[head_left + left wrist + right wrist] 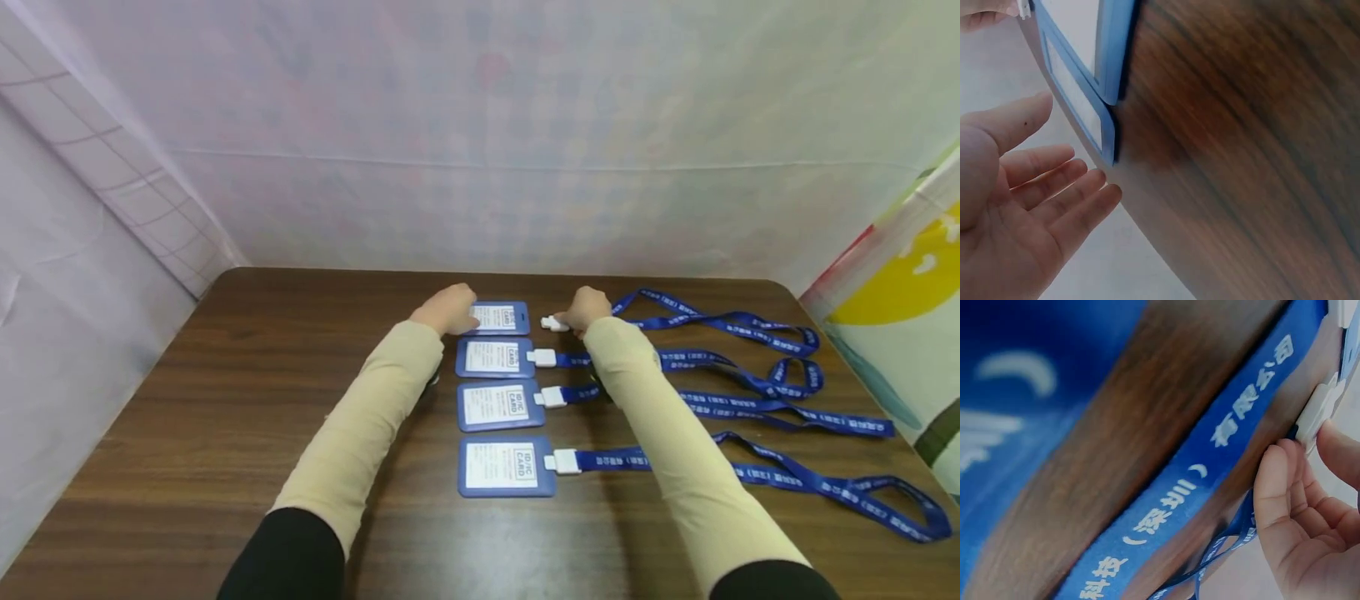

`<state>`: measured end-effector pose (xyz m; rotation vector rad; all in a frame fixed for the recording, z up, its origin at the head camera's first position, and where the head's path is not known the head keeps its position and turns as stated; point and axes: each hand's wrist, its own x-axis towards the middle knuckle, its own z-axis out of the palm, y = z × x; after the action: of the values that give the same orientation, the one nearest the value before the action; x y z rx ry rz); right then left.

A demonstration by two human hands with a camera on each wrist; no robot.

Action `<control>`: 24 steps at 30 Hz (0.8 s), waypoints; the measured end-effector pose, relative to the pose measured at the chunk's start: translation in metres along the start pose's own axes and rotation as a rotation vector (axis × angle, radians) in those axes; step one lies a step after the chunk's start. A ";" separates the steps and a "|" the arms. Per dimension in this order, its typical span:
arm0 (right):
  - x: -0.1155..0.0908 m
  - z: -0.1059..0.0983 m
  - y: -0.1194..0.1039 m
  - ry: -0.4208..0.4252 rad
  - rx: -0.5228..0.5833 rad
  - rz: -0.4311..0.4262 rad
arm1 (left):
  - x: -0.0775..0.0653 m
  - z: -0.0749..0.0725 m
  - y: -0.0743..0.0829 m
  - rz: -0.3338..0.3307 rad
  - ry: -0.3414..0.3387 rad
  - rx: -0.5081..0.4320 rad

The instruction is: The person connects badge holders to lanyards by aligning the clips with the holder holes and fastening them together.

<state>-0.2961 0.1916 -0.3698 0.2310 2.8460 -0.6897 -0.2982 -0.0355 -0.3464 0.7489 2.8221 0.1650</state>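
Observation:
At the far end of a column of badges lies a blue ID card holder [498,318], apart from its lanyard's clip. My left hand [447,309] is at its left end; the left wrist view shows the fingers [1094,184] loosely extended beside the holder [1079,94], thumb spread. Across the gap, my right hand [587,310] pinches the white clip [555,323] of the far blue lanyard [720,321]. In the right wrist view, thumb and fingertips meet on that white clip [1317,412], and the strap trails off behind the hand.
Nearer me, a second badge [492,357], a third badge [500,405] and a front badge [507,467] are joined to clips and blue lanyards running right, partly under my right forearm. The brown wooden table [225,400] meets a white curtain [480,208] at the back.

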 end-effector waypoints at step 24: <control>0.008 -0.006 0.000 -0.105 -0.028 0.029 | 0.007 0.014 0.009 -0.034 -0.023 0.092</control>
<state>-0.3044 0.1954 -0.3670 0.2251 2.7450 -0.6362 -0.2966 -0.0240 -0.3593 0.7163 2.8346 0.0206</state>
